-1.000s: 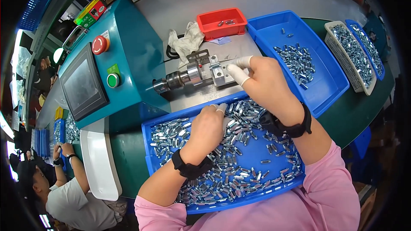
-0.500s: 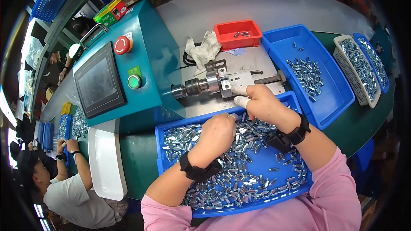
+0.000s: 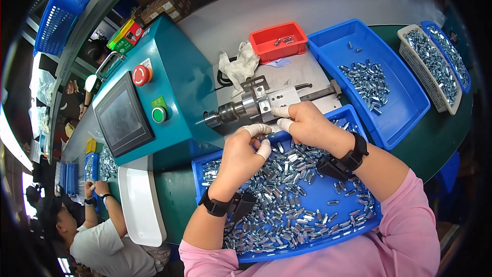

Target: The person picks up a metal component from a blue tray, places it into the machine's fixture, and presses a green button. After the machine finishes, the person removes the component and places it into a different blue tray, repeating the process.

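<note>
My left hand (image 3: pixel 237 155) is raised over the near blue tray (image 3: pixel 328 206), its white-covered thumb and forefinger closed on a small metal fitting (image 3: pixel 262 136). Just right of it, my right hand (image 3: pixel 313 129) has its covered thumb and forefinger drawn together at the front of the clamping fixture (image 3: pixel 263 105). Whatever lies between those right fingertips is hidden. Shiny metal fittings (image 3: pixel 287 195) fill much of the near tray under both hands. Left of the fixture, a round chuck (image 3: pixel 230 112) sticks out of the teal machine (image 3: pixel 179 72).
A red bin (image 3: pixel 279 51) and a rag (image 3: pixel 240 66) lie behind the fixture. Rightward are a larger blue tray (image 3: pixel 400 118) and a beige basket (image 3: pixel 435 66) of fittings. At left, a white tray (image 3: pixel 141 200) separates me from a seated co-worker (image 3: pixel 107 249).
My left hand has risen out of the near tray toward the fixture, with a small fitting now between its fingertips. My right hand stays by the fixture. The view has shifted slightly.
</note>
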Available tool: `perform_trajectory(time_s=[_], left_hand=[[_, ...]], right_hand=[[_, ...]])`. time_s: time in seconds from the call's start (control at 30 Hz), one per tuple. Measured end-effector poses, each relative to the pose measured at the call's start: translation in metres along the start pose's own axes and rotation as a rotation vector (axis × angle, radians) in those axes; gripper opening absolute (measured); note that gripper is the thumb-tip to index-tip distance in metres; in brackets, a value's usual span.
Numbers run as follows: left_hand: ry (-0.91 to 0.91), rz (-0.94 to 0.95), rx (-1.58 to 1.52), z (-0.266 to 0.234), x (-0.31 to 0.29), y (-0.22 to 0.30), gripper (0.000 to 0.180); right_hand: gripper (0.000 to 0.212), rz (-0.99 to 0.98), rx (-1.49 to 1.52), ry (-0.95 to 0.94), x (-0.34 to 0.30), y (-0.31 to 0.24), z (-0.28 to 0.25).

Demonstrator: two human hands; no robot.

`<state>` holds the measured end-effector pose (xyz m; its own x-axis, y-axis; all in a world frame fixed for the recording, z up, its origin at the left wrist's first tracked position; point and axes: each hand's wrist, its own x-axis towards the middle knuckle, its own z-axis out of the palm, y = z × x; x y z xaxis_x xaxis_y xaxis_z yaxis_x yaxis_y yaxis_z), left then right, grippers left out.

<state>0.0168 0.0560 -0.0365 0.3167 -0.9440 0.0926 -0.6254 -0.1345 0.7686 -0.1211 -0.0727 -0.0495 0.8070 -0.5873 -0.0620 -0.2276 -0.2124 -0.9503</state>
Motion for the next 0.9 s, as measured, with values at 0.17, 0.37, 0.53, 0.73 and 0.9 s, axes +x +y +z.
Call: perform_trajectory(time_s=[0.17,0.37,0.53,0.73,0.9], left_hand=[[0.006,0.028,0.048,0.004,0.003,0.002,0.023],[-0.015,-0.017,-0.101,0.009,-0.002,-0.004,0.021],[0.075,0.018,-0.297,0.017,-0.005,-0.018,0.020],[0.158,0.115,-0.104,0.013,-0.003,-0.009,0.021],[0.162,0.168,-0.045,0.010,-0.005,-0.001,0.021]], right_hand=[[0.036,-0.080,-0.074,0.039,0.003,0.008,0.001],[0.033,-0.013,-0.030,0.015,-0.002,-0.006,-0.005],[0.028,-0.018,-0.063,0.073,0.005,-0.008,-0.013],[0.030,0.016,-0.535,0.117,0.017,-0.032,-0.022],[0.033,-0.094,-0.941,0.272,0.034,-0.034,-0.007]])
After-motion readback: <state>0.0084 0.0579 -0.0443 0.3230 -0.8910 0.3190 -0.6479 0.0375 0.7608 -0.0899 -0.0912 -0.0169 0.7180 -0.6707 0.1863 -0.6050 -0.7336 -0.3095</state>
